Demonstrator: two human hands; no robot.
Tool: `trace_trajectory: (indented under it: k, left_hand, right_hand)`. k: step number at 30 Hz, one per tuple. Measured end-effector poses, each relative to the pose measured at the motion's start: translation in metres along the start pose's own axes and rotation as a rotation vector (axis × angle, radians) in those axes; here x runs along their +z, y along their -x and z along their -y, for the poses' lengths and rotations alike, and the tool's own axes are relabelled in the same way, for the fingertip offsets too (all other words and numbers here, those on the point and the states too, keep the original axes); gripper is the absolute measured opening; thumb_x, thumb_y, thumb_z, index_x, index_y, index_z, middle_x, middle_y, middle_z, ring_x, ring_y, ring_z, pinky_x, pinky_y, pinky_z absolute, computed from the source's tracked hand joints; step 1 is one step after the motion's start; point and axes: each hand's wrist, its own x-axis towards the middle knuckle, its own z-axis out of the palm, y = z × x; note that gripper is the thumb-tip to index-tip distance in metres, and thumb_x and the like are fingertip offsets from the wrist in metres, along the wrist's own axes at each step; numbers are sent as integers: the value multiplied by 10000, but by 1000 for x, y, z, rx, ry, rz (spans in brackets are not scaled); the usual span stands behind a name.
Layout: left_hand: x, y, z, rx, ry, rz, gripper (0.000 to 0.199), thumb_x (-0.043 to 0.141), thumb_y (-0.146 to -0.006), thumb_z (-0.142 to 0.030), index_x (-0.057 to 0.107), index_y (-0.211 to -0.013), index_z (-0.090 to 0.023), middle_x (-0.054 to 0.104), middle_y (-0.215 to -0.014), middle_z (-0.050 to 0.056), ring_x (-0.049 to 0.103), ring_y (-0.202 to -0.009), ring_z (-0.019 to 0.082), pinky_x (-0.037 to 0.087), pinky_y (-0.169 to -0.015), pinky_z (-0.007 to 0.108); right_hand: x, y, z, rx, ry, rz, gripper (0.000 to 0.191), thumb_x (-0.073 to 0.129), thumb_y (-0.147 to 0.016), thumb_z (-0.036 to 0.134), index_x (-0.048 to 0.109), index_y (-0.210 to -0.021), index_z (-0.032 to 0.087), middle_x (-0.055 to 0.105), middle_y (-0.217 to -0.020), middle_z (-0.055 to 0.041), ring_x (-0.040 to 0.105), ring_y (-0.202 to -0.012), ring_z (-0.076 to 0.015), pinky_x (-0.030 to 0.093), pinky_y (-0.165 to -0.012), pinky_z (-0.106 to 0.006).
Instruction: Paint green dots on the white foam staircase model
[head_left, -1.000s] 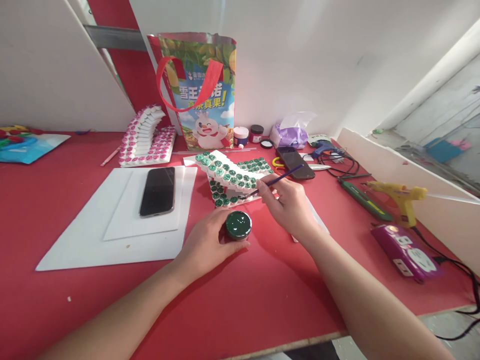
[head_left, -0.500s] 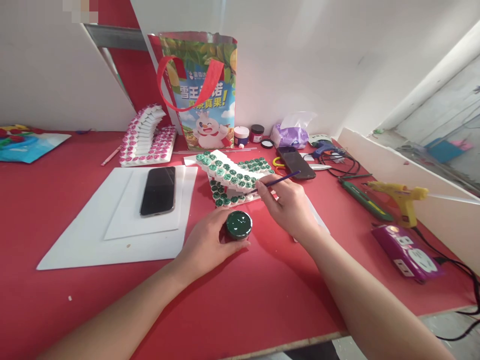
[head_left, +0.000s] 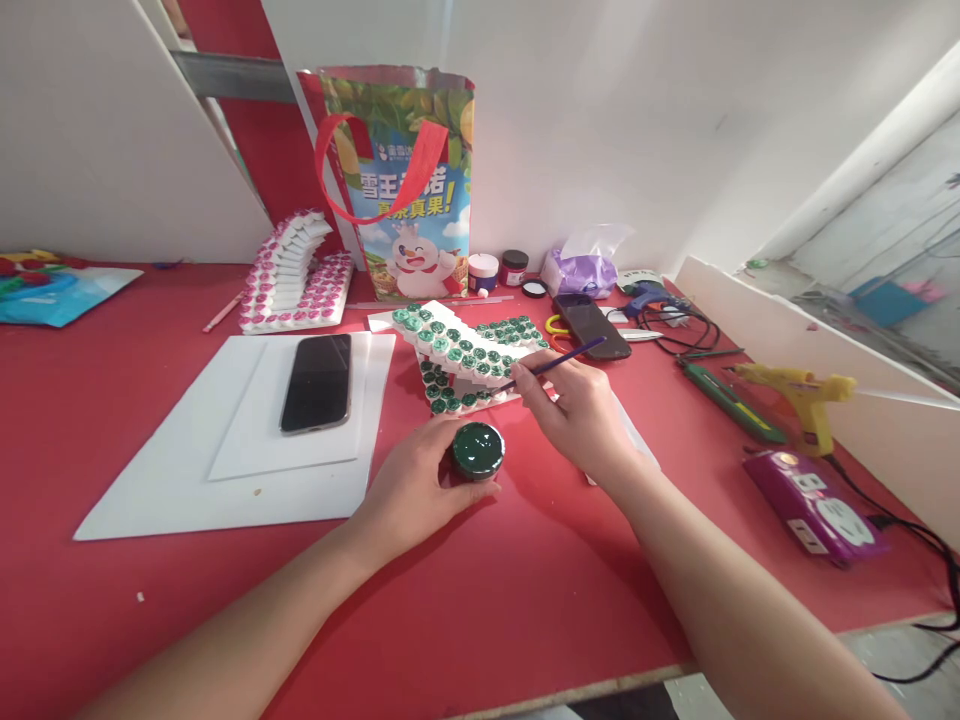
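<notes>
My left hand (head_left: 420, 470) is wrapped round a small open jar of dark green paint (head_left: 478, 450) on the red table. In my right hand (head_left: 571, 405) a thin dark-blue paintbrush (head_left: 566, 358) is pinched, its tip down at the lower front row of a white craft piece (head_left: 459, 348). That piece has a curved upper part over a base, both set with rows of small round ends. Most visible ends are green; a few near the brush look white. My right hand hides part of its right side.
A similar pink-and-white piece (head_left: 294, 280) stands behind, left of a printed bag (head_left: 412, 190). White boards (head_left: 172, 450) carry a phone (head_left: 318, 382). Paint jars (head_left: 513, 267), another phone (head_left: 592, 325), a green cutter (head_left: 731, 400), a yellow glue gun (head_left: 802, 390) and a purple packet (head_left: 814, 505) lie rightward.
The brush handle has shifted very slightly to the right and up, and one more end beside its tip looks greener. My left hand and the jar stay in place.
</notes>
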Motion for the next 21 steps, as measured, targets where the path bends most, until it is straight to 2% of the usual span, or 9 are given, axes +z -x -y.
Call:
trace_trajectory:
  k: [5, 12, 16, 19, 21]
  left_hand:
    - [0, 0, 0, -3, 1, -6, 474, 806, -782, -435, 635, -1183, -247, 699, -1229, 80, 661, -1155, 316, 546, -972, 447]
    - [1, 0, 1, 11, -1, -3, 435, 813, -781, -419, 636, -1141, -250, 704, -1190, 65, 668, -1120, 299, 550, -950, 425]
    - [0, 0, 1, -5, 7, 0, 464, 818, -777, -421, 624, -1165, -256, 695, -1210, 63, 660, -1139, 302, 542, -963, 431]
    - [0, 0, 0, -15, 5, 9, 462, 814, -778, -435, 623, -1158, -255, 693, -1217, 61, 656, -1150, 301, 539, -970, 426]
    - [-1, 0, 0, -37, -11, 24, 458, 806, -779, -456, 627, -1149, -253, 694, -1218, 58, 653, -1157, 305, 540, -969, 424]
  right_hand:
    - [-1, 1, 3, 27, -36, -4, 314, 523, -1012, 339, 601, -729, 226, 718, -862, -45, 653, -750, -186, 472, -559, -283]
    - [-1, 1, 3, 27, -43, -12, 330, 516, -1013, 388, 619, -743, 228, 711, -848, -65, 660, -749, -201, 489, -539, -285]
    - [-1, 2, 3, 35, -54, -4, 300, 529, -1006, 338, 611, -743, 222, 718, -873, -60, 664, -746, -192, 502, -586, -292]
    - [1, 1, -2, 27, -126, -60, 244, 553, -996, 324, 626, -789, 218, 700, -811, -43, 649, -709, -176, 498, -628, -295]
    - [1, 1, -5, 43, -264, -139, 242, 556, -996, 331, 622, -795, 213, 658, -726, -16, 626, -659, -158, 493, -631, -292]
